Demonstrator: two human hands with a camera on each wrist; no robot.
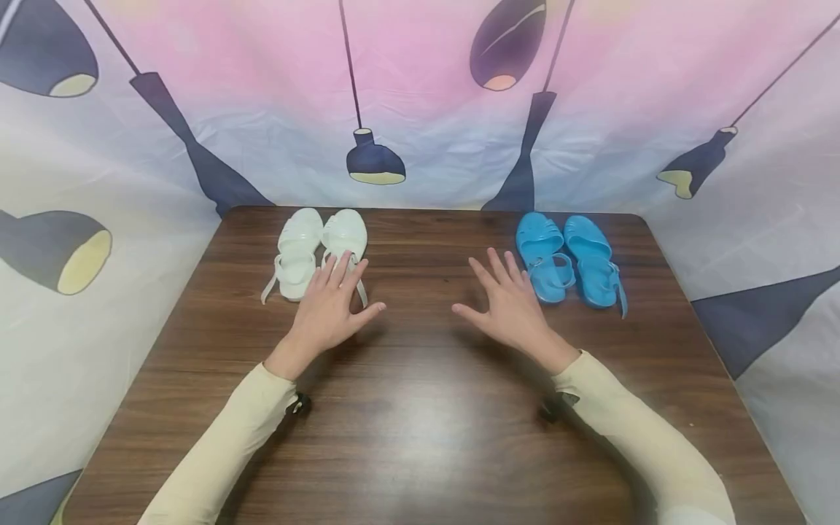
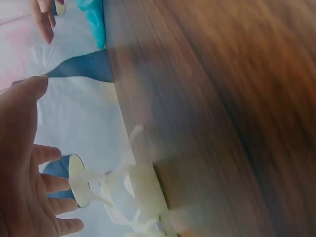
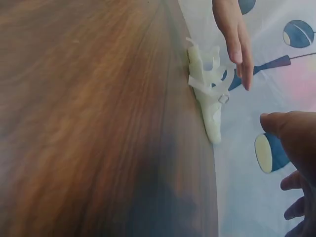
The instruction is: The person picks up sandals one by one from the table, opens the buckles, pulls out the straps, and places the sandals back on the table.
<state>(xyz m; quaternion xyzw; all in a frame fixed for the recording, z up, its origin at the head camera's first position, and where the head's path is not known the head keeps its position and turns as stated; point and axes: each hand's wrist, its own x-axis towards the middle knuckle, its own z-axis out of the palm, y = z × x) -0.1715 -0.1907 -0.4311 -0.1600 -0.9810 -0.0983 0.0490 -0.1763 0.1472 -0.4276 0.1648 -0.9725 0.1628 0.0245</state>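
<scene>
A pair of white sandals stands at the back left of the table, the left white sandal (image 1: 298,251) beside the right white sandal (image 1: 345,232), straps undone. My left hand (image 1: 328,306) hovers palm down with fingers spread and overlaps the heel part of the right white one in the head view. At the back right are two blue sandals, the left blue sandal (image 1: 539,240) and the right blue sandal (image 1: 593,262). My right hand (image 1: 512,306), fingers also spread and holding nothing, is close beside the left blue one. In the left wrist view the white sandal (image 2: 148,192) lies beyond the fingers.
The brown wooden table (image 1: 420,350) reaches to a printed cloth backdrop (image 1: 433,168) with lamp pictures behind it and at both sides. Dark wrist cameras (image 1: 300,403) sit under both sleeves.
</scene>
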